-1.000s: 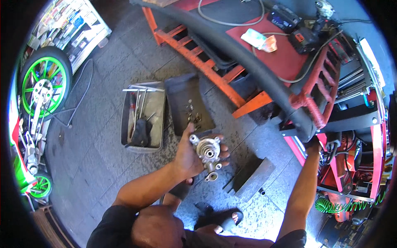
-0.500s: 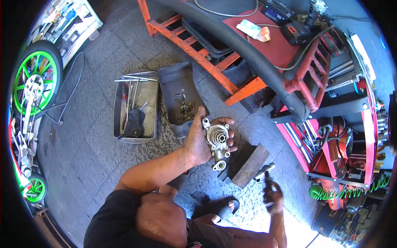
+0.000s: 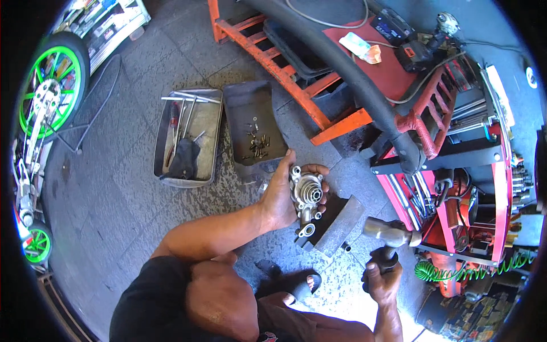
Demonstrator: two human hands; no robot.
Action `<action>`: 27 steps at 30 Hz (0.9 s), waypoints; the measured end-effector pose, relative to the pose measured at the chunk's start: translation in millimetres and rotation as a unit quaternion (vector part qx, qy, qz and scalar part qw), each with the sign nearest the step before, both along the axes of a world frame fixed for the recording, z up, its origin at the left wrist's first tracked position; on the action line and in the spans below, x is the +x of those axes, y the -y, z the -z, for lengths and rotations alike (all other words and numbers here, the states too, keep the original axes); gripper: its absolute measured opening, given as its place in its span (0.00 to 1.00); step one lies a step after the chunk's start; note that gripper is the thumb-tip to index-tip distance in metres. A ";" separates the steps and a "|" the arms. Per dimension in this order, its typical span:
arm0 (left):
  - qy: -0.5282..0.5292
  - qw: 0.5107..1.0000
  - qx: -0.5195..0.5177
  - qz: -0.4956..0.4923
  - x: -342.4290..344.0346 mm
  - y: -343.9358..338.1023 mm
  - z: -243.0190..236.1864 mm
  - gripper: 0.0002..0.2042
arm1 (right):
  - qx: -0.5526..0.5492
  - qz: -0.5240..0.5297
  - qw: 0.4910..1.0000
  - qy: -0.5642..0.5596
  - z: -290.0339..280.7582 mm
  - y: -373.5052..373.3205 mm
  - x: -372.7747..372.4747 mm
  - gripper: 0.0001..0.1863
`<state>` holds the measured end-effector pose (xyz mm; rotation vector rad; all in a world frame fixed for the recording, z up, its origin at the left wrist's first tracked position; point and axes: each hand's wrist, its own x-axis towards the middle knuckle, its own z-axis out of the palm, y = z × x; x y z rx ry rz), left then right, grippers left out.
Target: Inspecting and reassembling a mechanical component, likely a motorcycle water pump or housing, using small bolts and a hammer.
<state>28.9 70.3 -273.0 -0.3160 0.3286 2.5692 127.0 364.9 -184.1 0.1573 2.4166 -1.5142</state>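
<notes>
Lifts the hammer [image 3: 393, 232] higher than a moment ago, clenched in the right hand [image 3: 383, 280] at near right, while cradling the metal housing [image 3: 308, 194] in the curled left hand [image 3: 278, 199] farther left, seemingly readying both, likely calling next for steady support under the housing.

Wears a plain black top [image 3: 134, 310] at the lower left of the frame, with a loose short sleeve [image 3: 156, 275] ending above the elbow. Carries a small red and pale print [image 3: 269, 337] on dark cloth, cut off by the lower edge. Has on dark brownish shorts [image 3: 285, 326] at bottom centre, ending above bare, rounded knees [image 3: 222, 299]. Shows a dark open-toed sandal [image 3: 301, 288] just below centre. Bare from forearms through wrists to hands [image 3: 278, 203]
</notes>
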 end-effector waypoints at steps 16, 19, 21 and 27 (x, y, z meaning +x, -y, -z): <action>0.025 1.000 -0.002 -0.014 14.4 4.3 -32.1 0.25 | 0.154 -0.161 0.966 -0.130 -33.9 89.1 -25.7 0.17; 0.021 1.000 -0.003 -0.016 9.2 5.4 -38.2 0.25 | 0.142 -0.140 0.966 -0.166 -43.6 92.1 -17.2 0.19; 0.019 1.000 -0.014 -0.014 10.0 4.9 -38.1 0.25 | 0.185 -0.170 0.953 -0.168 -42.6 94.1 -14.7 0.20; 0.010 1.000 0.019 -0.023 13.5 9.1 -22.8 0.27 | 0.155 -0.130 0.973 -0.114 -41.1 100.4 -22.9 0.18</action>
